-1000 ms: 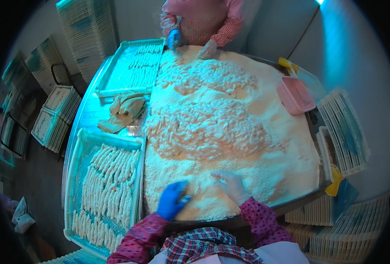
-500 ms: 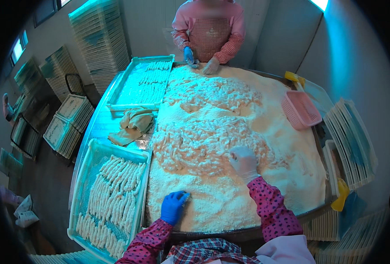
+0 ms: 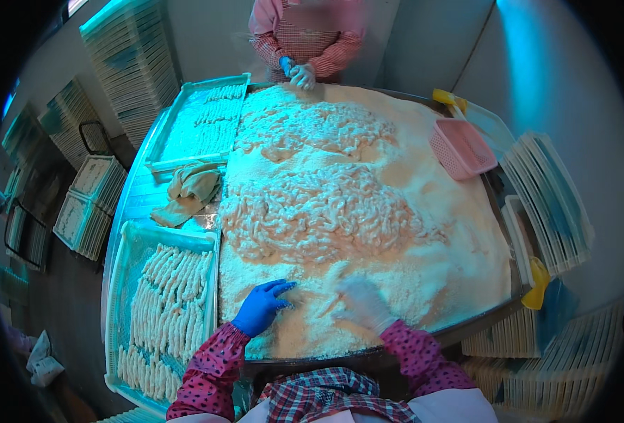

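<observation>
My left hand (image 3: 262, 307), in a blue glove, rests low over pale crumb coating (image 3: 312, 328) at the near side of the table. Its fingers point right and are apart, with nothing seen in them. To its right is my right hand (image 3: 362, 303) in a whitish glove, smeared by motion just above the crumbs, so its grip is unclear. A pale coated strip (image 3: 336, 271) lies close to its fingertips. Farther off, a heap of raw-looking strips (image 3: 319, 211) is spread over the crumbs, with a second heap (image 3: 312, 127) behind it.
A tray (image 3: 214, 282) at my left holds rows of coated strips; another tray (image 3: 240, 106) stands beyond a crumpled cloth (image 3: 192, 185). A pink basket (image 3: 460, 149) sits at the right edge. Across the table, a co-worker's gloved hands (image 3: 300, 74) are together. Stacked trays (image 3: 548, 204) stand at right.
My right hand has come back from the near heap toward me and my left hand. My left hand's fingers have stretched out. The co-worker's hands have come together. The view has shifted.
</observation>
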Demonstrator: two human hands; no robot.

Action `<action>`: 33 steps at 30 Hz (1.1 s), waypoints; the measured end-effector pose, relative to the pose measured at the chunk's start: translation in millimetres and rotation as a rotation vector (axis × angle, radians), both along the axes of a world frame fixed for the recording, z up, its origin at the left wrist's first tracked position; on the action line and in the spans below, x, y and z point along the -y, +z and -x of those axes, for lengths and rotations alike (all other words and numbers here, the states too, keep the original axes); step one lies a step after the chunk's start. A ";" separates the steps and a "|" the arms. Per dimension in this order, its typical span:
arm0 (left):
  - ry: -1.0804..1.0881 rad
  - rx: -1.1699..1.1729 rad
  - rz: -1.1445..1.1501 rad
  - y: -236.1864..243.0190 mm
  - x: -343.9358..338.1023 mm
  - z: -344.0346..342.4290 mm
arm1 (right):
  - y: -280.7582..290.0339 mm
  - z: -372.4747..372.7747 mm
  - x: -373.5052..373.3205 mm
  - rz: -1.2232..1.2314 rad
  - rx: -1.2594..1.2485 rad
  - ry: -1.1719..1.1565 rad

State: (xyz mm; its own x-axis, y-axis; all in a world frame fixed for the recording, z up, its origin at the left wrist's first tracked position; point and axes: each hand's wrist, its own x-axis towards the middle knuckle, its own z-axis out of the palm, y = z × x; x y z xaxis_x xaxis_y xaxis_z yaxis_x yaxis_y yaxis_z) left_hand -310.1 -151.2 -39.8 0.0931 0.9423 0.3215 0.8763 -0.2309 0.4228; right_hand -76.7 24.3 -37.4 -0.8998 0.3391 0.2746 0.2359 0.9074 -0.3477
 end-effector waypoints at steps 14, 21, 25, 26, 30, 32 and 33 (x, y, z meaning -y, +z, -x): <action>0.548 0.953 -0.043 -39.3 9.7 -47.8 | 8.0 -0.7 20.9 0.294 -0.142 -0.241; 0.130 2.453 -0.174 -56.6 -9.1 -80.0 | -2.9 37.3 63.8 0.542 -0.260 -0.272; 0.266 2.314 -0.185 -53.5 -25.5 -93.4 | 11.9 42.1 95.3 0.257 -0.308 -0.018; 0.281 2.466 -0.161 -36.0 -21.3 -93.8 | 13.5 38.4 99.0 0.276 -0.286 -0.027; -0.841 2.934 -0.020 -3.6 -15.3 -94.2 | 57.3 60.7 81.7 0.143 -0.445 -0.148; -0.158 1.604 -0.389 -8.5 -26.5 -119.2 | 46.0 64.2 91.9 0.217 -0.317 0.132; -0.225 1.687 -0.746 -0.4 -45.7 -131.0 | 48.1 68.9 101.2 0.170 -0.280 0.251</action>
State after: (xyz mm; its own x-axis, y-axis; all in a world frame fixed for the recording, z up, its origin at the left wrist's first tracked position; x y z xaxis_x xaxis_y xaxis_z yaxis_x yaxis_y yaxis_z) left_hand -179.1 -105.6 -40.2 -0.6384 0.5969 0.4860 -0.3808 -0.7936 0.4745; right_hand -145.6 -76.9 10.6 -0.8591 0.1801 0.4791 -0.1105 0.8487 -0.5172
